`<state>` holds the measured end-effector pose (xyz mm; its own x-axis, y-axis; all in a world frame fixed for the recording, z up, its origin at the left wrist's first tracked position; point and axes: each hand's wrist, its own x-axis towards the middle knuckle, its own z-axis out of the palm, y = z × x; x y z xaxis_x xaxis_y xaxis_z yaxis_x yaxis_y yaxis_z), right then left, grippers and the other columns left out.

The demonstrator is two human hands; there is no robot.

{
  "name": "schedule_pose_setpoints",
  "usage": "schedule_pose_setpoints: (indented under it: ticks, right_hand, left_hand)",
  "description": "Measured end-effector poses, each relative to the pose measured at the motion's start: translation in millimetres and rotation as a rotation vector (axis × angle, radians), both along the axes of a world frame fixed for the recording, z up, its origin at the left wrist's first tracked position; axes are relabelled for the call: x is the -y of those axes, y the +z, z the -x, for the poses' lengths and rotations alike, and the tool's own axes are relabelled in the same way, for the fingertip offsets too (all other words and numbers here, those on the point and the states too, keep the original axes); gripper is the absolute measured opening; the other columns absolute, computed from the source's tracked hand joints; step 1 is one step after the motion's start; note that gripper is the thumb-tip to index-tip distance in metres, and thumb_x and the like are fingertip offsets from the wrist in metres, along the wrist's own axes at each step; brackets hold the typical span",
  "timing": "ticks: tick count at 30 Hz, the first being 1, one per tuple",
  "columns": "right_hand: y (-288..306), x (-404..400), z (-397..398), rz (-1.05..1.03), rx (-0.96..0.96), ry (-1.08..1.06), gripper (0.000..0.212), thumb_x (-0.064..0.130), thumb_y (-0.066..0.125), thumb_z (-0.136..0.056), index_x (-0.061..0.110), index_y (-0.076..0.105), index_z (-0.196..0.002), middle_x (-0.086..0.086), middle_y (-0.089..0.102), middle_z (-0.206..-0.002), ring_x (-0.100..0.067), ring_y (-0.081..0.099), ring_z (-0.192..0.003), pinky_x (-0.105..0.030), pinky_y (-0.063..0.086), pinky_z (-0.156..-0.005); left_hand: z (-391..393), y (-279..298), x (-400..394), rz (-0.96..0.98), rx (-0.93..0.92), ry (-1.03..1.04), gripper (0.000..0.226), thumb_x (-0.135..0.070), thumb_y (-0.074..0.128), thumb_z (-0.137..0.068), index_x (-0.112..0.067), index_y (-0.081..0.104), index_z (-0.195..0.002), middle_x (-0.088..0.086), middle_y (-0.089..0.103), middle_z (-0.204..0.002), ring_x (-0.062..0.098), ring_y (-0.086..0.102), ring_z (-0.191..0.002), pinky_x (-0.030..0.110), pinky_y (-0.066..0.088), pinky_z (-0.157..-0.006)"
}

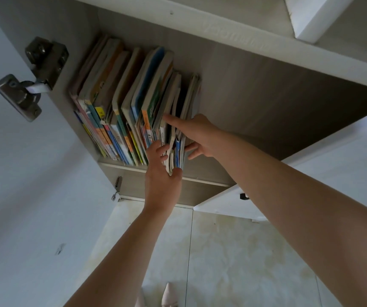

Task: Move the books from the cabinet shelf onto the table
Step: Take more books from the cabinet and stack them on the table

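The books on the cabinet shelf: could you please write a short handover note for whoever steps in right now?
Left hand: fingers curled round the lower spines of the thin books at the right end of the row.
Right hand: forefinger pressed between books higher up, the other fingers spread beside the bundle.
Books: all upright on the cabinet shelf, packed to its left side.
Done: nothing is off the shelf yet.
Left: pull out this bundle, carry it to the table (out of view), then the rest.
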<state>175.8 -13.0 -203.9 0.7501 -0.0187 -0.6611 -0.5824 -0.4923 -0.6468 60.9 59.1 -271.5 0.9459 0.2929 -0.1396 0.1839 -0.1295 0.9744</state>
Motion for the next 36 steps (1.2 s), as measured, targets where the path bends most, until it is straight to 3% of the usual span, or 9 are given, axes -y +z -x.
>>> schedule_pose_setpoints:
  ticks: [8,14,18,21,24,28,29,32,36]
  right_hand:
    - [5,11,-4,-0.042,-0.053,0.09,0.075,0.057,0.069,-0.075,0.008,0.051,-0.128,-0.017,0.057,-0.13,-0.04,0.065,-0.099,-0.047,0.058,-0.069]
    - [1,17,-1,-0.026,-0.043,0.04,0.062,0.05,0.056,-0.088,0.013,0.043,-0.136,-0.014,0.051,-0.138,-0.036,0.066,-0.098,-0.059,0.051,-0.087]
    - [5,11,0,0.08,-0.025,0.06,0.06,0.052,0.05,-0.088,0.016,0.044,-0.136,-0.009,0.053,-0.133,-0.036,0.064,-0.097,-0.061,0.044,-0.095]
    - [4,5,0,0.136,0.006,0.103,0.053,0.043,0.061,-0.083,0.011,0.05,-0.124,-0.011,0.061,-0.115,-0.034,0.065,-0.09,-0.053,0.051,-0.079]
    - [6,4,-3,0.171,0.036,0.086,0.064,0.04,0.066,-0.075,0.007,0.045,-0.125,-0.014,0.066,-0.1,-0.032,0.07,-0.075,-0.042,0.052,-0.057]
    - [1,3,-1,0.267,0.134,0.163,0.07,0.036,0.067,-0.079,0.011,0.026,-0.131,-0.007,0.061,-0.094,-0.026,0.068,-0.082,-0.031,0.052,-0.049]
    - [-3,2,1,0.316,0.19,0.202,0.071,0.033,0.067,-0.079,0.011,0.025,-0.131,-0.005,0.058,-0.091,-0.026,0.066,-0.087,-0.033,0.054,-0.051]
    - [-13,0,3,0.401,0.309,0.251,0.062,0.025,0.064,-0.081,0.005,0.029,-0.128,-0.008,0.056,-0.096,-0.031,0.063,-0.098,-0.042,0.056,-0.08]
    - [-10,12,3,0.417,0.314,0.278,0.054,0.024,0.062,-0.086,0.005,0.031,-0.126,-0.014,0.057,-0.106,-0.032,0.063,-0.095,-0.036,0.054,-0.075]
  left_hand:
    - [0,-4,6,-0.022,0.006,0.024,0.062,0.005,0.058,-0.083,-0.021,0.041,-0.136,-0.003,0.05,-0.137,0.018,0.051,-0.122,0.047,0.048,-0.1]
    - [-2,-13,13,-0.063,0.041,0.012,0.065,0.005,0.061,-0.082,-0.017,0.043,-0.141,0.0,0.046,-0.14,0.016,0.045,-0.131,0.042,0.043,-0.108]
    - [-7,-23,16,-0.061,-0.061,-0.01,0.063,0.002,0.058,-0.084,-0.018,0.044,-0.142,0.0,0.05,-0.142,0.016,0.044,-0.135,0.043,0.038,-0.112]
    - [-8,-29,18,-0.037,-0.105,-0.057,0.067,0.003,0.057,-0.084,-0.019,0.04,-0.144,-0.001,0.05,-0.144,0.016,0.043,-0.136,0.039,0.037,-0.113]
    - [-12,-32,18,-0.077,-0.118,-0.089,0.072,0.002,0.059,-0.084,-0.021,0.033,-0.147,0.0,0.048,-0.146,0.018,0.044,-0.135,0.024,0.035,-0.104]
    - [-22,-38,24,-0.235,-0.082,-0.117,0.08,-0.007,0.065,-0.085,-0.024,0.022,-0.15,0.004,0.051,-0.142,0.024,0.054,-0.124,0.031,0.047,-0.095]
    - [-25,-39,26,-0.264,-0.066,-0.097,0.081,-0.01,0.067,-0.085,-0.024,0.02,-0.15,0.005,0.052,-0.141,0.026,0.056,-0.123,0.036,0.05,-0.095]
    - [-34,-43,34,-0.316,-0.009,-0.014,0.077,-0.018,0.073,-0.083,-0.017,0.027,-0.145,0.006,0.054,-0.139,0.028,0.056,-0.123,0.041,0.051,-0.097]
    - [-48,-53,40,-0.359,0.019,-0.001,0.074,-0.022,0.078,-0.079,-0.014,0.036,-0.139,0.009,0.058,-0.132,0.031,0.062,-0.113,0.039,0.052,-0.09]
